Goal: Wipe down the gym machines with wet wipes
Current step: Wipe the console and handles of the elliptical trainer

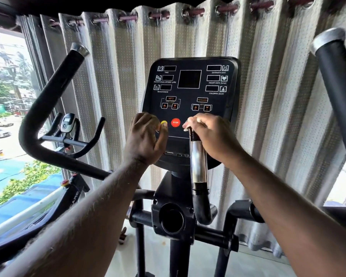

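Note:
An elliptical machine stands in front of me, its black console (pixel 190 84) facing me with a red STOP button (pixel 175 122). My right hand (pixel 206 134) grips the top of the right inner handle (pixel 197 166), a chrome and black bar. A white wet wipe (pixel 186 124) is pressed between the fingers and the bar, only its edges showing. My left hand (pixel 144 136) is curled at the console's lower left, thumb beside a yellow button (pixel 164 123). It seems wrapped round the left inner handle, which hand and forearm hide.
Long black swing arms rise at the left (pixel 48 92) and right (pixel 336 76) of the console. A spin bike (pixel 68 128) stands by the window at the left. A grey curtain (pixel 268 96) hangs behind the machine. The machine's centre post and crossbar (pixel 174 216) are below my hands.

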